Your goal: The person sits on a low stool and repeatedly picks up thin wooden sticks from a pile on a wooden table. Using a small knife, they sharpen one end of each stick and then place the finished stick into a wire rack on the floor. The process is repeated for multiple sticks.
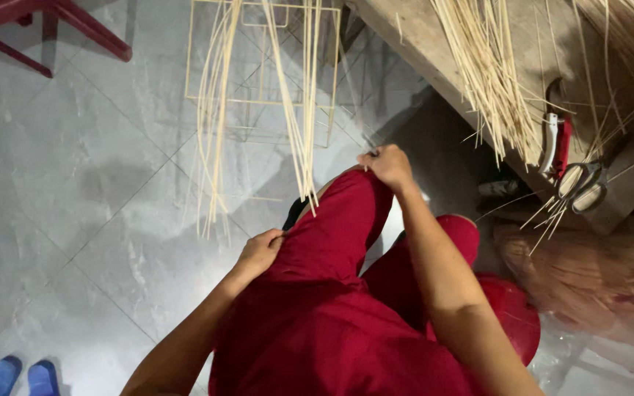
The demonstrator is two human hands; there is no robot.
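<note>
Here your left hand (pixel 260 251) pinches the red trouser cloth (pixel 335 227) at the thigh, and your right hand (pixel 385 166) pinches it at the raised knee, beside the hanging cane strips (pixel 304 110). Keep both grips clenched and pull evenly, clear of the strips.

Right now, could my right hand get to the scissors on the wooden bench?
Probably yes. The right hand rests on the raised knee, and the scissors lie in the open near the wooden bench edge. Only a few loose cane strips cross the gap; nothing solid blocks it.
</note>
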